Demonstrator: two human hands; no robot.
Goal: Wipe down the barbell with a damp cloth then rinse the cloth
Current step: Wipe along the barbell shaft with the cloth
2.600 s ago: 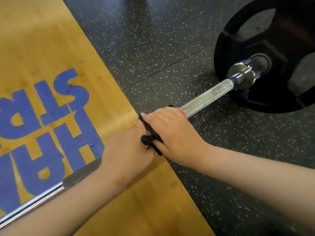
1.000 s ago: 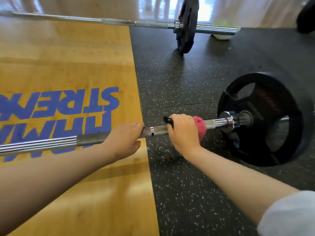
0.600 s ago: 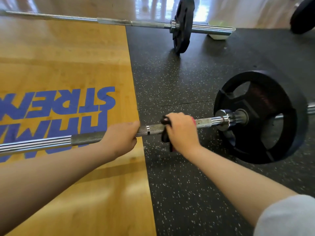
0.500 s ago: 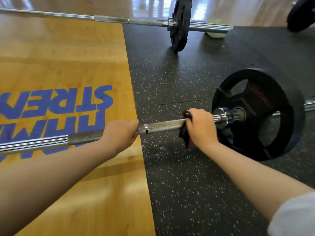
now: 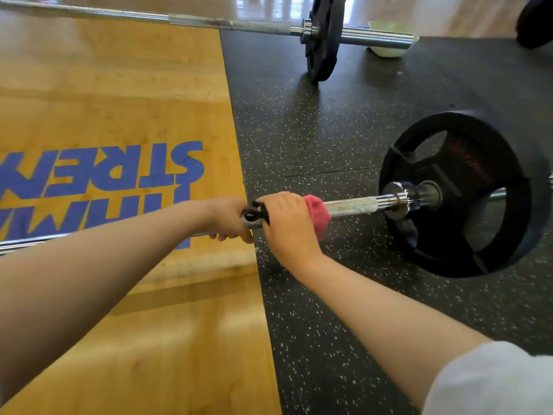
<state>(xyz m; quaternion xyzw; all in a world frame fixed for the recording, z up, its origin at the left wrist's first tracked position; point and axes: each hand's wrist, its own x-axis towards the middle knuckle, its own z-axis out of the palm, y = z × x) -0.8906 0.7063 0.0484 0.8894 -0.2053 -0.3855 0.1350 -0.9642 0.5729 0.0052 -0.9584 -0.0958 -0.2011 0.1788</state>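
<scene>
The floor [image 5: 299, 130] is a wooden platform [image 5: 119, 100] with blue lettering at left and black speckled rubber at right. On the rubber stand a weight plate [image 5: 529, 211] at right, a second plate [image 5: 323, 40] at top, and a pale bowl [image 5: 386, 50] beside it.

Both arms are stretched out forward. Left hand [image 5: 228, 217] is wrapped round the barbell [image 5: 353, 205], right hand [image 5: 287, 226] just beside it gripping the cloth [image 5: 316, 211].
</scene>
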